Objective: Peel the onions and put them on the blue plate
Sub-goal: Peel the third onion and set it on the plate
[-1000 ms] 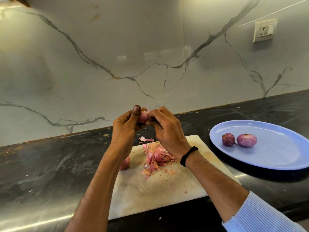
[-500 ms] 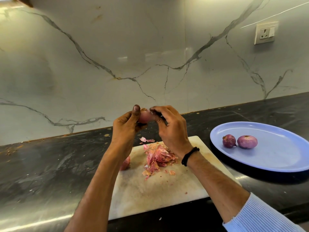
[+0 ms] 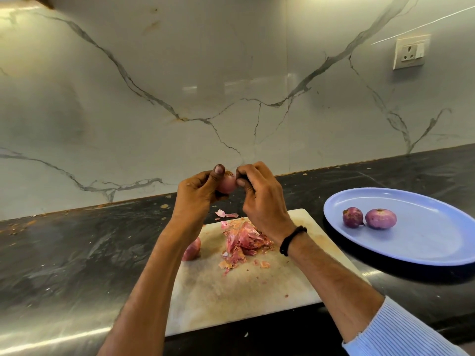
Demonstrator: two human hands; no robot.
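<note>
The fingers [image 3: 218,173] of the left hand [image 3: 198,194] are curled round a small pink onion [image 3: 228,183], thumb up over its top, holding it in the air above the far edge of the cutting board [image 3: 231,299]. The right hand [image 3: 262,199] meets it from the other side, its fingertips [image 3: 246,170] bunched and pinching at the onion's skin; a black wristband [image 3: 291,240] sits on that wrist, and a pale blue striped sleeve [image 3: 401,332] shows off the board's near right corner.

The board is white and stained, and it lies flat on the dark worktop [image 3: 64,253] under both forearms. Towards its far side is a heap of pink peelings [image 3: 244,240], with a few loose scraps scattered around it. At the board's left edge a second onion [image 3: 192,250] rests, partly hidden behind the left wrist.

To the right of the board, just apart from it, stands the blue plate [image 3: 424,242]. Two peeled onions lie on it close together, one darker [image 3: 352,217] and one paler [image 3: 380,218].

Beyond the board rises a veined marble wall [image 3: 180,73], with a wall socket [image 3: 408,53] high up to the right.
</note>
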